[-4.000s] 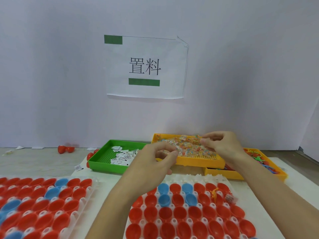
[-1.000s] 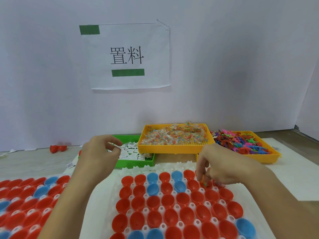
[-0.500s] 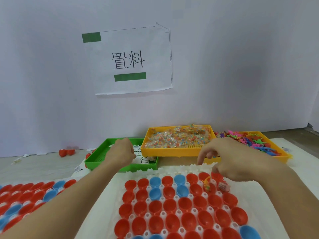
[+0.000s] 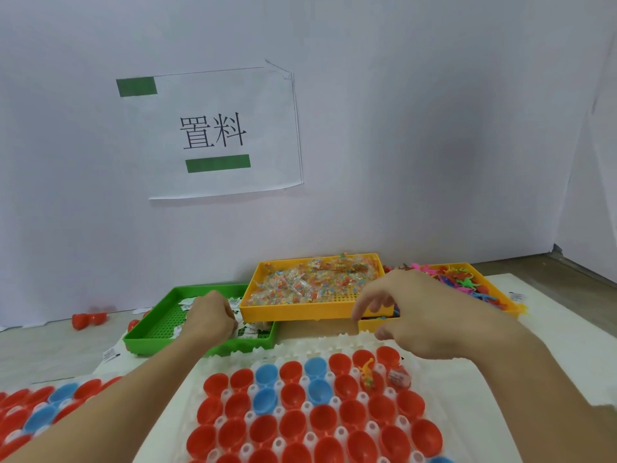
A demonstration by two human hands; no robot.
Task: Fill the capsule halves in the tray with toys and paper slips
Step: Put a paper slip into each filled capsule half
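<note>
The white capsule tray (image 4: 334,342) in front of me holds red and blue capsule halves (image 4: 290,392). In the far right corner one red half holds an orange toy (image 4: 367,375), and the half beside it holds a small packet (image 4: 399,377). My left hand (image 4: 210,319) reaches into the green tray (image 4: 150,335), knuckles up, fingertips down among the white paper slips (image 4: 248,330); its grip is hidden. My right hand (image 4: 417,315) hovers over the capsule tray's far edge with loosely spread fingers and holds nothing.
A yellow tray (image 4: 310,315) of clear packets sits behind the capsule tray. Behind my right hand is another yellow tray (image 4: 467,267) of colourful toys. A second capsule tray (image 4: 50,406) lies at the left. Loose red halves (image 4: 88,320) lie by the wall.
My left hand went forward into the green tray of slips. My right hand let go of the toy, lifted off the far-right capsule halves and opened its fingers.
</note>
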